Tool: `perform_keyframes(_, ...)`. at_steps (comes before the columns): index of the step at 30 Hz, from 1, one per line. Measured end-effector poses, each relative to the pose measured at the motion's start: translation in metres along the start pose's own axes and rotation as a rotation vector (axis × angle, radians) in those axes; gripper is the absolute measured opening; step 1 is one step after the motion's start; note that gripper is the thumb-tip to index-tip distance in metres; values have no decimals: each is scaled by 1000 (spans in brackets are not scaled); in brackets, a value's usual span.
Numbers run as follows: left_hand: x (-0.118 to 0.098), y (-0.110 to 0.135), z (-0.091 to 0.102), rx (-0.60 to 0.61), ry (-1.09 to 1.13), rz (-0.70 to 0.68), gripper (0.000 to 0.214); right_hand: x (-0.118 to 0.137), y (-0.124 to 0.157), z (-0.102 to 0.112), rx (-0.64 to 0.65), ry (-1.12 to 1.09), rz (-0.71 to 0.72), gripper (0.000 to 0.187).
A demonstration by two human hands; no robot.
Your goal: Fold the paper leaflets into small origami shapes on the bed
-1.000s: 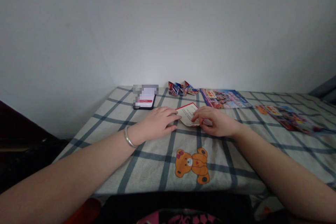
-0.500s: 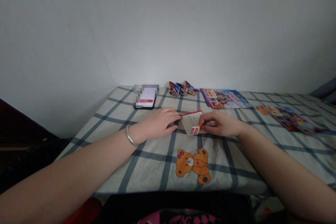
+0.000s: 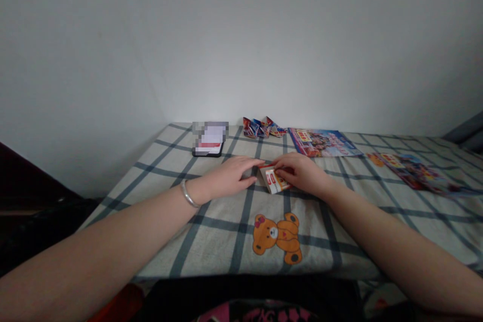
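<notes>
A small piece of printed paper (image 3: 276, 185) lies on the checked tablecloth between my hands. It is folded over, with a white, red and yellow printed side facing up and a red edge at the back. My right hand (image 3: 302, 172) is on top of it, its curled thumb and fingers gripping the folded flap. At the paper's left edge is my left hand (image 3: 236, 176), wearing a silver bracelet (image 3: 188, 194). Its fingers stretch toward the paper's back corner, the thumb held apart, with nothing in its grasp.
Behind my left hand lies a phone (image 3: 211, 140) with a blurred screen. A folded paper shape (image 3: 264, 127) stands near the wall. Two colourful leaflets (image 3: 324, 142) lie to the right. The tablecloth (image 3: 211, 256) has a printed bear in front of me.
My right hand has moved left and brought the paper's flap over, so its printed side now covers the pale side with text. My left hand has barely shifted.
</notes>
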State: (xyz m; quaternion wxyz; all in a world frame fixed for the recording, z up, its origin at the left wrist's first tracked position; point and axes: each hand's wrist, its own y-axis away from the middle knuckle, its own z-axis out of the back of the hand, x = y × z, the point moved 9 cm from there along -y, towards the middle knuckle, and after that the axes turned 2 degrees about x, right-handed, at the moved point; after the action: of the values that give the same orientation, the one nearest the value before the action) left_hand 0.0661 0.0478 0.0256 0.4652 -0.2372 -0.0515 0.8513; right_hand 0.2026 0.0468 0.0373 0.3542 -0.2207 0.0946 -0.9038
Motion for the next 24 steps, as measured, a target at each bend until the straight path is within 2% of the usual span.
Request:
perform_keyframes(4,1,-1,3,-39,63,61,41,-1,-5,-5,-21,62,-53,13)
perform_keyframes(10,-3,-1,9,-125,63,71,32,0,-7,-2,-38,101,-76,10)
perform_keyframes(24,-6,-4,13,-185,254,105,21,-1,-3,7,-183,-76,-130,6)
